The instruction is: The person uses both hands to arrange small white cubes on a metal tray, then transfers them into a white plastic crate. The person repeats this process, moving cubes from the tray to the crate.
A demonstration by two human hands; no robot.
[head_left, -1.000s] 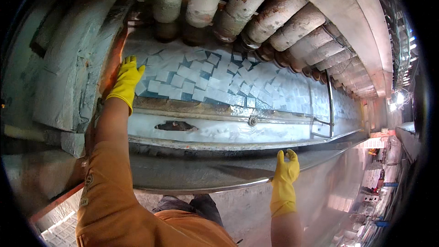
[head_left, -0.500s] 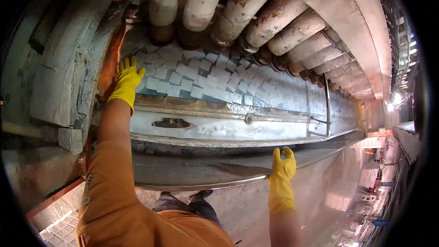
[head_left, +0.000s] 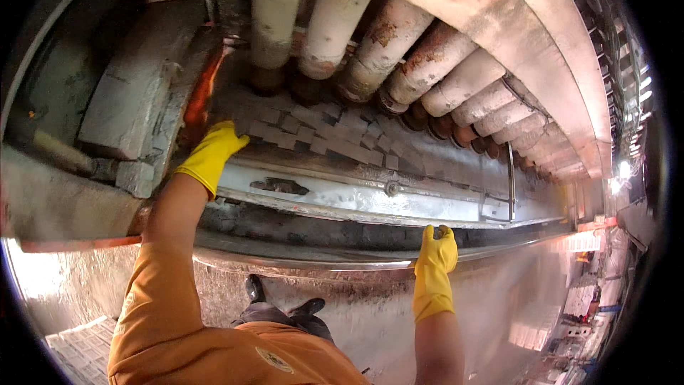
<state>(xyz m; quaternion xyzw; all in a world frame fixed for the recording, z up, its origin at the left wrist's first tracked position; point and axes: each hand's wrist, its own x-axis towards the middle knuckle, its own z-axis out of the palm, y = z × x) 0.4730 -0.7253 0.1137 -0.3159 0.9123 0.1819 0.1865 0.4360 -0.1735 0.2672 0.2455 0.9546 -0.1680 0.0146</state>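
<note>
The left hand (head_left: 212,153), in a yellow rubber glove, lies flat and open with its fingers spread against the grey bricks (head_left: 324,135) at about ten o'clock, gripping nothing. The right hand (head_left: 436,253), gloved the same, sits at about four o'clock with its fingers curled loosely over the metal rim (head_left: 299,260); how firmly it grips I cannot tell.

The bricks look loosely laid, blocky and chalky, so a push from the left hand could well shift or tip one. An orange glow (head_left: 203,89) shows just above that hand, which suggests heat close to thin rubber. The rim looks smooth and dusty, so the right hand might slip.

Above, rusty, flaking pipes (head_left: 399,50) curve in a row. A pale, scuffed steel beam (head_left: 356,203) runs between the two hands.
</note>
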